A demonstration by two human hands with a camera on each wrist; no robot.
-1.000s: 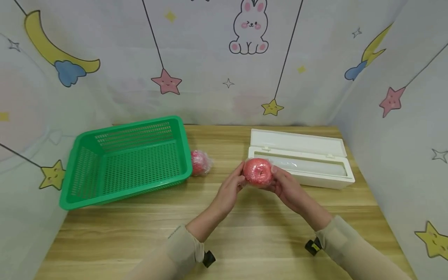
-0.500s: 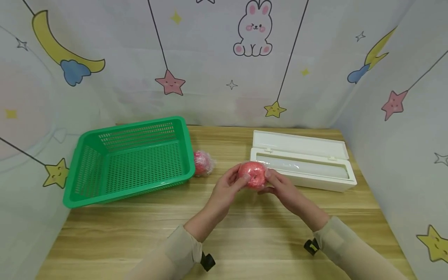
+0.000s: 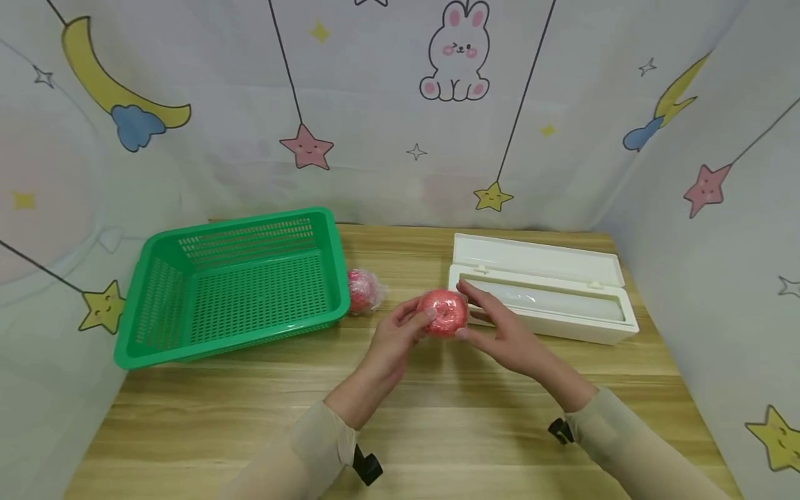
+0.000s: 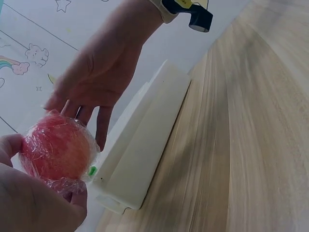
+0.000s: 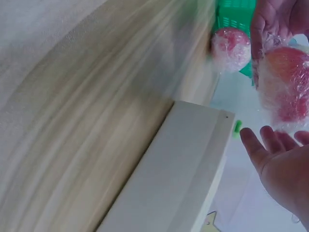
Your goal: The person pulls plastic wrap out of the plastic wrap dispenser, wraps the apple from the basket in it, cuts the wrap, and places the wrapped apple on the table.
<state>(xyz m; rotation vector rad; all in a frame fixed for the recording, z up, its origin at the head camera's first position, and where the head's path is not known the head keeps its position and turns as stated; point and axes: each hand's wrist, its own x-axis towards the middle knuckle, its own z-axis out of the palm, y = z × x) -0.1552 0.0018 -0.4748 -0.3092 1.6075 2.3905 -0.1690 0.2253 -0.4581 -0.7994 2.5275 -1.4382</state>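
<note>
A red apple (image 3: 446, 317) wrapped in clear cling film is held up over the table. My left hand (image 3: 395, 338) grips it from the left, thumb on its near face. In the left wrist view the film is bunched and crinkled around the apple (image 4: 59, 151). My right hand (image 3: 509, 339) is spread at the apple's right side, fingers extended and curled round nothing. The right wrist view has its fingertips right by the film. A second wrapped apple (image 3: 364, 291) lies on the table beside the green basket (image 3: 342, 298).
The green basket stands at the back left. At the back right is a white cling film box (image 3: 562, 325), lid raised, with a film roll (image 3: 550, 298) inside. Behind the wooden table (image 3: 431, 430) hangs a printed cloth (image 3: 375, 90).
Both hands first held the apple between them. It has moved a little left in my left hand, while my right hand has loosened and spread its fingers.
</note>
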